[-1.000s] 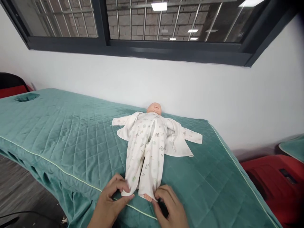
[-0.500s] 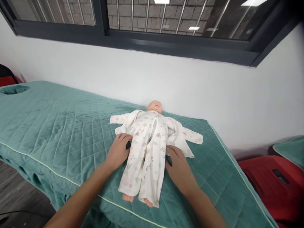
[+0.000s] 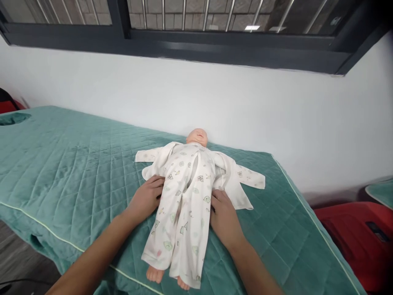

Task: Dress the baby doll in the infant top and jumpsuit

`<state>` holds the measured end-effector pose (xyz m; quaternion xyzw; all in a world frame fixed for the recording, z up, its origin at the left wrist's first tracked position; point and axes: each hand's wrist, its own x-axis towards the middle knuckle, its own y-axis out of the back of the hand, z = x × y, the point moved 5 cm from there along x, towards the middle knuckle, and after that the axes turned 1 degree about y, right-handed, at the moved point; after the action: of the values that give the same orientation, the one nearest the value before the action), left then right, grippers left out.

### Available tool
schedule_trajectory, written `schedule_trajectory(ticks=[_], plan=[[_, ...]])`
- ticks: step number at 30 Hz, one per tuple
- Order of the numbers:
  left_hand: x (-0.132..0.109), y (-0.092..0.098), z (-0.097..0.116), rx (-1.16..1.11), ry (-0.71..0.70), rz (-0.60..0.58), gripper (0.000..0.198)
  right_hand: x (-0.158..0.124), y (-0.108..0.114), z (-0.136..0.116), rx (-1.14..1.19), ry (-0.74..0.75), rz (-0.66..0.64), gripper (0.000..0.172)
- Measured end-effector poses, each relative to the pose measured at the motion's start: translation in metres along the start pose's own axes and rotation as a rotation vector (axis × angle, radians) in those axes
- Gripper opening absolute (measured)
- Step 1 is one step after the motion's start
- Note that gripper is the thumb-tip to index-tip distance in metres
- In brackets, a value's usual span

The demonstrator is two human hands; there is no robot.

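A baby doll lies on its back on the green quilted bed cover, feet toward me. White printed baby pants cover its legs and reach up to its chest, with a slit down the front. Beneath its upper body a white baby jacket is spread out, sleeves stretched to both sides. My left hand is closed at the left edge of the pants, at thigh height. On the opposite edge, my right hand has curled fingers pinching the fabric. Its fingertips are partly hidden. Both bare feet stick out of the pant legs.
The green quilted cover has a hole at its far left. A white wall and a dark window frame stand behind the bed. Red plastic furniture is beside it at the right.
Both hands have closed in on the sides of the pants, and the gaps at the thumbs have gone. The pant legs and feet appear lower and closer, partly because the view has shifted.
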<state>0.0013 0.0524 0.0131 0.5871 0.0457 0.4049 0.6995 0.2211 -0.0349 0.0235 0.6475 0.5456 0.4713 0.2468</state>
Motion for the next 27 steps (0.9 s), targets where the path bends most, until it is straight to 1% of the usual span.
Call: schedule_trajectory(ticks=[2, 4, 6, 8, 10, 12, 15, 18, 20, 22, 25, 27], plan=[[0.009, -0.005, 0.005, -0.024, -0.064, -0.021, 0.027, 0.001, 0.001, 0.001, 0.037, 0.002, 0.017, 0.031], [0.018, -0.009, 0.009, -0.071, -0.100, -0.032, 0.026, 0.000, 0.005, 0.002, 0.076, -0.008, 0.050, 0.030], [0.025, -0.013, 0.011, -0.113, -0.105, -0.057, 0.026, -0.002, 0.011, 0.004, 0.096, -0.027, 0.087, 0.027], [0.032, -0.015, 0.010, -0.127, -0.079, -0.084, 0.029, -0.004, 0.019, 0.006, 0.103, -0.039, 0.103, 0.025], [0.037, -0.016, 0.010, -0.128, -0.058, -0.103, 0.030, -0.007, 0.025, 0.007, 0.107, -0.028, 0.089, 0.024], [0.040, -0.017, 0.010, -0.122, -0.047, -0.125, 0.027, -0.008, 0.027, 0.007, 0.104, -0.005, 0.051, 0.025], [0.041, -0.020, 0.011, -0.072, -0.019, -0.140, 0.018, -0.008, 0.024, 0.010, 0.066, -0.003, -0.025, 0.024], [0.036, -0.019, 0.015, 0.046, -0.013, -0.096, 0.017, -0.008, 0.018, 0.013, 0.010, -0.028, -0.074, 0.020], [0.027, -0.016, 0.020, 0.134, -0.018, -0.048, 0.022, -0.008, 0.018, 0.014, -0.020, -0.036, -0.068, 0.019], [0.014, -0.011, 0.025, 0.185, 0.004, 0.025, 0.026, -0.010, 0.020, 0.014, -0.049, -0.045, -0.037, 0.020], [-0.006, -0.003, 0.028, 0.153, 0.079, 0.132, 0.025, -0.012, 0.025, 0.015, -0.113, -0.074, 0.025, 0.022], [-0.015, 0.000, 0.027, 0.113, 0.128, 0.162, 0.023, -0.013, 0.026, 0.015, -0.167, -0.093, 0.053, 0.021]])
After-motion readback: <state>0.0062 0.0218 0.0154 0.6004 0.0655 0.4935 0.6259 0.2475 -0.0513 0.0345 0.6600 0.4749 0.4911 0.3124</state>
